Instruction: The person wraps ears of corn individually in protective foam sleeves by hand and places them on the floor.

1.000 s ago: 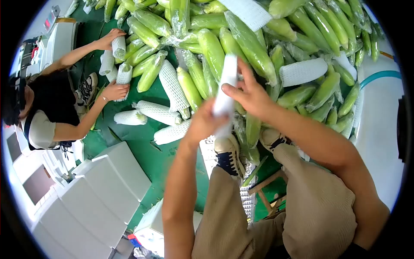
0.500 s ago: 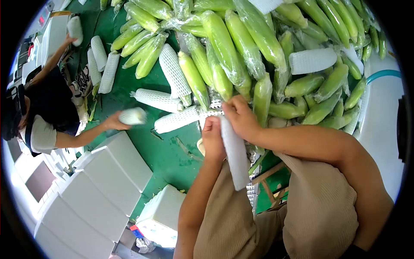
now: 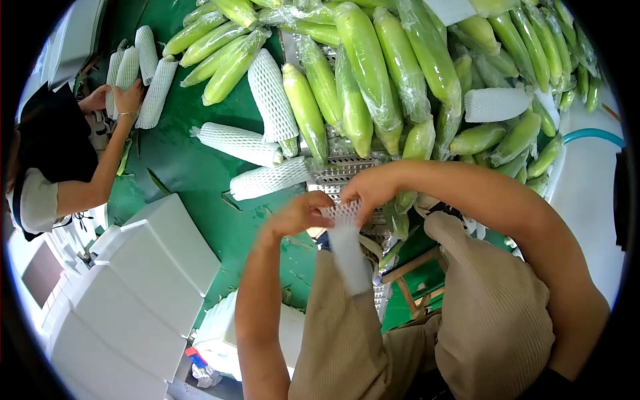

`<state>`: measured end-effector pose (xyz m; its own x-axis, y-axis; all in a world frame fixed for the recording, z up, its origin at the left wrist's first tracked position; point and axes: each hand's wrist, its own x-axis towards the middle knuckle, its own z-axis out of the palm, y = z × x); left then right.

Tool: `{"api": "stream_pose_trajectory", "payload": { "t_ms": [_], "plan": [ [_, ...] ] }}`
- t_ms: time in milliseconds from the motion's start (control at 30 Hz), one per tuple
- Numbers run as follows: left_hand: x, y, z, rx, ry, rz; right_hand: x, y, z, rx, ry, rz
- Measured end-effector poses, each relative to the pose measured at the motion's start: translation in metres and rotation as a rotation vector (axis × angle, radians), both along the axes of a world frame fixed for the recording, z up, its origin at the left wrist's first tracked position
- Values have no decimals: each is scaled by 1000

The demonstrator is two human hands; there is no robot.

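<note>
White foam-net sleeve, hanging before your trouser leg: your left hand, blurred, and right hand pinch its upper rim; likely feather-light, soft and easily torn, it is best held by opposite edges of the mouth

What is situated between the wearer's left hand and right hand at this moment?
The upper end of a white foam sleeve lies between the left hand and the right hand; its rest extends below. The head view shows this.
</note>
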<state>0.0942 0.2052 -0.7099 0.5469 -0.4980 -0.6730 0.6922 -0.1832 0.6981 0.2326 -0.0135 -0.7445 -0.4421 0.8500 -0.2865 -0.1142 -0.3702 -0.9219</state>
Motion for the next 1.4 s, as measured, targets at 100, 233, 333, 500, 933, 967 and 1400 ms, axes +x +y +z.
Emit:
{"api": "stream_pose_trajectory", "payload": {
  "t_ms": [100,233,333,500,933,967,1400],
  "plan": [
    [23,7,-19,391,-219,-133,1,19,-16,-4,-686,-70],
    [16,-11,-23,633,-207,376,-6,33,6,-398,-509,-933],
    [20,-34,-36,538,-170,871,-15,48,-4,-426,-455,-1164],
    [50,-47,-20,618,-257,987,-14,74,3,-495,-448,-1293],
    [84,1,0,297,-319,1407,19,89,52,-567,414,-1272],
    [85,16,-3,313,-419,1368,23,98,51,-551,409,-1184],
    [37,106,-45,1348,-742,1161,35,206,-2,-209,-429,-1141]
  ]
}}
